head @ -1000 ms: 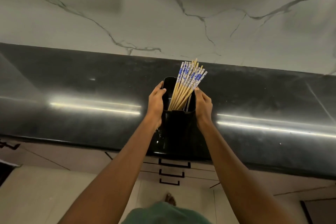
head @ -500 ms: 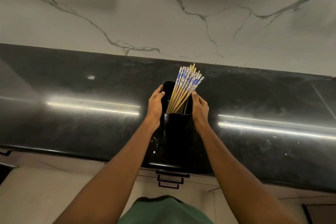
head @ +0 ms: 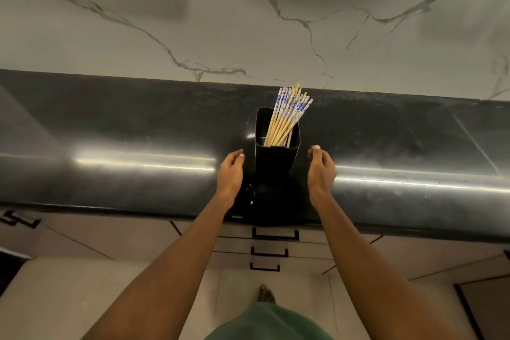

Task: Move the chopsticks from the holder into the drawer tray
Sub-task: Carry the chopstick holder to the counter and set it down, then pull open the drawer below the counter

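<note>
A glossy black worktop runs left to right across the scene, backed by a pale marble-veined wall, with strips of light reflected along its near half.

The left hand hangs just left of a black holder, fingers loosely curled and apart — it has hold of nothing, and a narrow gap shows between its fingertips and the holder's side. The right hand mirrors it just right of the holder, likewise slack and half-curled, empty, with a gap between it and the holder wall. Both forearms reach in from the near edge.

Between the two hands the holder stands upright on the worktop, a tall, dark, squarish container with an open top. Inside it sit the chopsticks — a bundle of pale wooden sticks with blue-and-white patterned ends, leaning toward the far right corner of the holder and fanning out above its rim.

Below the near edge of the worktop, directly under the holder, is a stack of light-coloured drawers with dark bracket-shaped handles, all closed. Nearer, a pale tiled floor shows, along with a bare foot and a patch of green clothing at the bottom edge.
</note>
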